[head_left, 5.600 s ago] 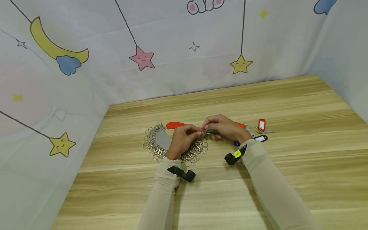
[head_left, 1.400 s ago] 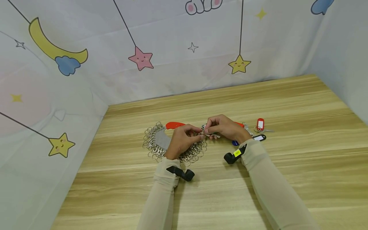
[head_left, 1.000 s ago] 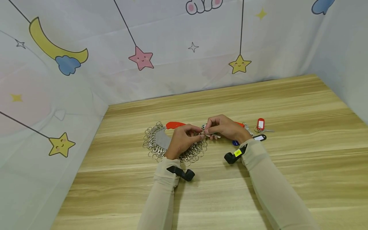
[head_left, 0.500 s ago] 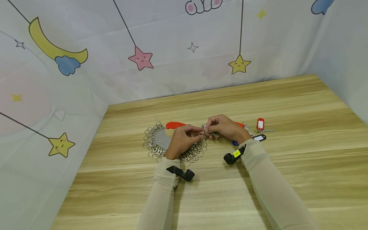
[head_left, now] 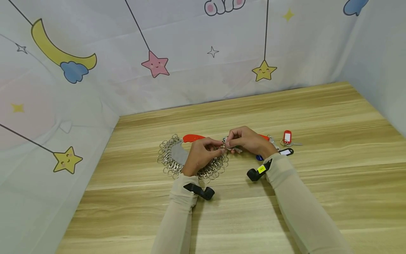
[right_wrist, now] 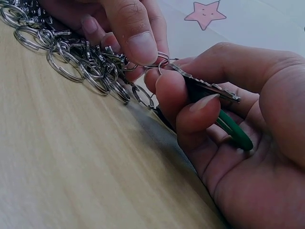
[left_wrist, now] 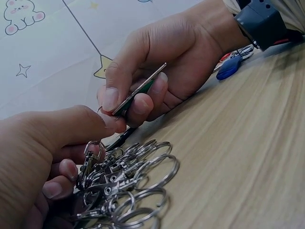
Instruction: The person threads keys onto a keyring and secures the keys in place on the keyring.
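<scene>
So the key (right_wrist: pixel 214 88) is up off the table (head_left: pixel 241 218), a bit right of the gray plate (head_left: pixel 179 154), sitting in the right hand (head_left: pixel 249 140). Its ring end faces the plate and the tip points away from it, back into the right palm. Long axis runs sideways, sloping slightly toward the person in the head view. There's a green tag (right_wrist: pixel 233 130) tucked under the key, also running into the palm but at a steeper slant in the right wrist view.

Grip-wise, the right thumb and fingers have the key and tag held snugly. The left hand (head_left: pixel 203 153) is over the right part of the plate, thumb and finger pinching tight at a small ring (right_wrist: pixel 164 59) by the key's head. Can't tell if that's the key's own ring or one off the plate. Its lower fingers curl right by the clips (left_wrist: pixel 113 177); can't tell if they touch.

Those clips fringe the plate's edge, each with a ring. A red handle (head_left: pixel 192 138) sits at the plate's far side. Right of the plate, past the right hand: blue tag (head_left: pixel 259 158), black tag (head_left: pixel 287 152), and farthest out a red tag (head_left: pixel 287 136) with its own key.
</scene>
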{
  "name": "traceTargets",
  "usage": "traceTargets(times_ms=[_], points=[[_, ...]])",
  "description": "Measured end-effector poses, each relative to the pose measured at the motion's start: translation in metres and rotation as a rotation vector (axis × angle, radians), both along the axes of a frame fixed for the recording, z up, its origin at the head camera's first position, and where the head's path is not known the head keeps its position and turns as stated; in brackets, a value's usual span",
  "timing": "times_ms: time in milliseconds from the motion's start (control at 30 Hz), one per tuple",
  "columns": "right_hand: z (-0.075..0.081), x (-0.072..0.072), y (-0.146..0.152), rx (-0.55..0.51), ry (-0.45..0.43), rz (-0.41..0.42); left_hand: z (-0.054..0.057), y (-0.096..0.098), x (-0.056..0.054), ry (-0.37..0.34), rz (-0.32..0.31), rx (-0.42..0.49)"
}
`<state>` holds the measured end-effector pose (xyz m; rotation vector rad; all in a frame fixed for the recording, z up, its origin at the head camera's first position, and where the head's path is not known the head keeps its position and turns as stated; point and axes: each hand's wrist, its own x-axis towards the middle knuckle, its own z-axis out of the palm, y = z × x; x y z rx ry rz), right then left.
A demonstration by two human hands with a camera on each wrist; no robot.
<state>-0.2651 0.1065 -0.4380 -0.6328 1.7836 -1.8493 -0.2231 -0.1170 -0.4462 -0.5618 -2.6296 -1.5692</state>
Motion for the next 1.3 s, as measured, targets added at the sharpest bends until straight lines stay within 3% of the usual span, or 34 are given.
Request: traceTargets(times_ms=[433,1300], points=[[-0.0012,-0.0005,0.0000,0.016,0.016,-0.011,0.0000,0.0002,-0.0010,0.008,-0.037,-0.010],[-0.0010,-0.0004,0.0005,-0.022,-0.001,0.006,-0.0018,-0.0001,-0.0016,0.042,-0.005,-0.006]])
